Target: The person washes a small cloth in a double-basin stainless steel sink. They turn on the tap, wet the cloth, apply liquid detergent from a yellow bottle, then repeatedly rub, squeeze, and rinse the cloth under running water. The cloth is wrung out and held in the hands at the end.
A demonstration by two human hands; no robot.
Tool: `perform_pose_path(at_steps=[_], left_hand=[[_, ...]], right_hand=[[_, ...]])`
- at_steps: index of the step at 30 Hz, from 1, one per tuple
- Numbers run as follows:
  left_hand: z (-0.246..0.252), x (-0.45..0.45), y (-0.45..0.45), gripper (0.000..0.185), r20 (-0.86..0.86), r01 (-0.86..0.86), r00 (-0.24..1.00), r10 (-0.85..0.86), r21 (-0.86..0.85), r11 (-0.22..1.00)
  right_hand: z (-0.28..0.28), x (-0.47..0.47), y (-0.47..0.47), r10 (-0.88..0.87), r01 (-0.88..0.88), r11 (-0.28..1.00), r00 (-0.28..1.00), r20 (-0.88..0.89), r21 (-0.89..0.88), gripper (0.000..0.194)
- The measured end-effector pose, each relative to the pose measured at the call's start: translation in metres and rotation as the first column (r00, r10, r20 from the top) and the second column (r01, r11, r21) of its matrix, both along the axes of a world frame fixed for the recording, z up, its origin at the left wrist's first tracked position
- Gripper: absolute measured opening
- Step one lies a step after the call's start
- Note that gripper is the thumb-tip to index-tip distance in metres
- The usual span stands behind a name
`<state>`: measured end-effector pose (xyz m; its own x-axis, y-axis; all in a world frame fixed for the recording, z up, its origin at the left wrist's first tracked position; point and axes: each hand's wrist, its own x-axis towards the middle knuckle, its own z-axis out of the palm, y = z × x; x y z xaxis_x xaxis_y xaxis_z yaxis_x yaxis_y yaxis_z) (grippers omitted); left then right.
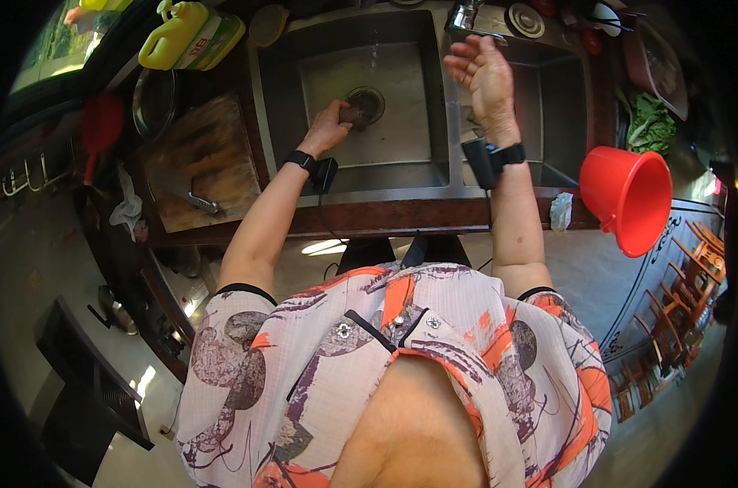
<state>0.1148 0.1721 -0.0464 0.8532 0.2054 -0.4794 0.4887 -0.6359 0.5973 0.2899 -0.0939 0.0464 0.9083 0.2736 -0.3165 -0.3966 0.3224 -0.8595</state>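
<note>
My left hand (331,129) reaches into the left basin of a steel double sink (399,141). Its fingers are closed on a dark brownish scrubbing pad or cloth (360,116), whose exact kind I cannot make out. That pad lies against the round drain (376,97) and partly covers it. Palm up, my right hand (488,76) is raised over the divider and the right basin (531,110), holding nothing. Its fingertips are close to the chrome faucet (465,15); whether they touch the lever is unclear. Water drops (375,52) show at the far side of the left basin.
On the left are a wooden cutting board (219,146) with a cleaver (203,202) and a yellow detergent jug (189,39). To the right stand a red plastic bucket (610,183), leafy greens (650,125) and a pink basin (656,67). A crumpled plastic bag (561,211) lies at the counter edge.
</note>
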Motion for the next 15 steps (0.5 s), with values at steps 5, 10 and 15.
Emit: perform_pose_path(at_steps=[5,10,15], left_hand=[[0.075,-0.006,-0.022,0.035,0.233,0.046,0.971,-0.044,-0.002,0.999],[0.093,-0.028,-0.064,0.033,0.332,0.062,0.942,-0.054,-0.013,0.998],[0.079,-0.041,-0.063,0.032,0.317,-0.063,0.937,0.149,-0.266,0.962]], right_hand=[[-0.034,-0.089,0.025,0.450,-0.608,0.788,0.677,-0.582,-0.097,0.068],[-0.074,-0.137,0.063,0.617,-0.220,0.766,0.515,-0.595,0.603,0.062],[-0.079,-0.147,0.054,0.369,-0.148,0.926,0.557,-0.744,0.348,0.040]])
